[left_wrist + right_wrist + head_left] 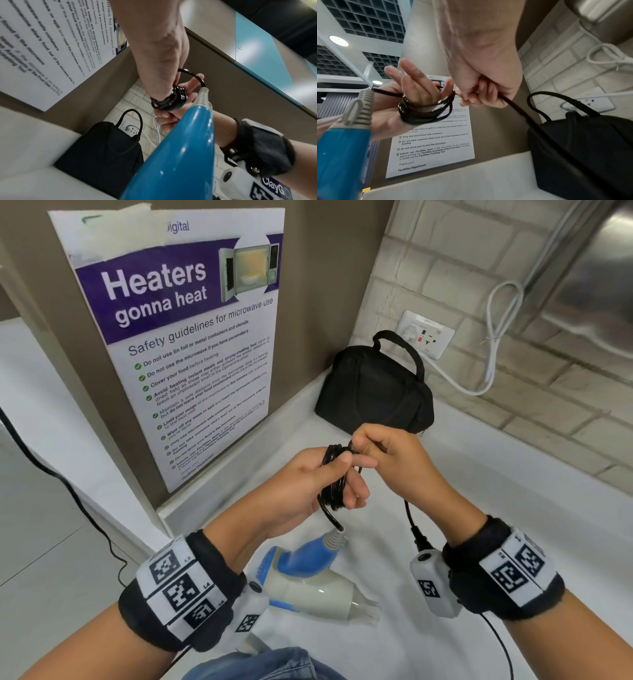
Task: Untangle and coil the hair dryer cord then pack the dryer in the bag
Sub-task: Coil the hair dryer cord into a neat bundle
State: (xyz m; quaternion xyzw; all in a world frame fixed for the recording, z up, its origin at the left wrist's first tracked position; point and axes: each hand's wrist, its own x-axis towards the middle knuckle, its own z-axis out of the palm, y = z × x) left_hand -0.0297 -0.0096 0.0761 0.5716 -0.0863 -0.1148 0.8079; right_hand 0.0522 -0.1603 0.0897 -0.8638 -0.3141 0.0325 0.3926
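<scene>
A blue and cream hair dryer [308, 580] [180, 155] [340, 155] lies on the white counter [496, 525] below my hands. Its black cord runs up from the grey strain relief [334, 539] into a coil [331, 494] [173, 100] [423, 115] wound round the fingers of my left hand [308, 484] [418, 86], whose thumb lies over the loops. My right hand [394, 453] [169, 119] [481, 81] pinches the cord right beside the coil. The loose length [407, 511] [518, 109] hangs down past my right wrist. The black bag [373, 392] [102, 148] [582, 148] stands in the far corner.
A microwave safety poster [191, 344] covers the brown wall on the left. A wall socket [428, 333] with a white cable [493, 347] sits behind the bag on the tiled wall. A metal appliance [589, 268] hangs at top right. The counter's edge drops off at left.
</scene>
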